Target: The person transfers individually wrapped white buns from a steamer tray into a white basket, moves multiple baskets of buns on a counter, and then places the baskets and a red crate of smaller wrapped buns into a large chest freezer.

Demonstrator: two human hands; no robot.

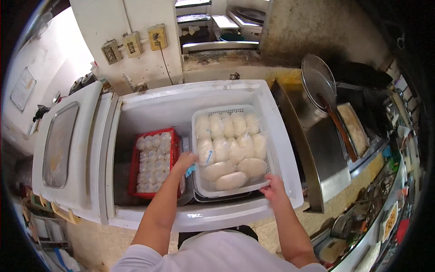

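Observation:
A white plastic basket sits in the right side of a chest freezer. Pale, rounded pieces that look like dough fill it in rows, under clear plastic. My left hand has its fingers closed at the basket's left edge. Just below those fingers shows a crumpled light-blue piece, whose kind I cannot make out. At the near right corner, my right hand grips the basket's rim. Left of the basket, lower in the freezer, stands a red crate with several small wrapped white pieces.
The freezer's lid sections are stacked at its left end. On the right, a steel counter holds a large round strainer with a wooden handle and a tray. Wall sockets with a hanging cord sit behind the freezer.

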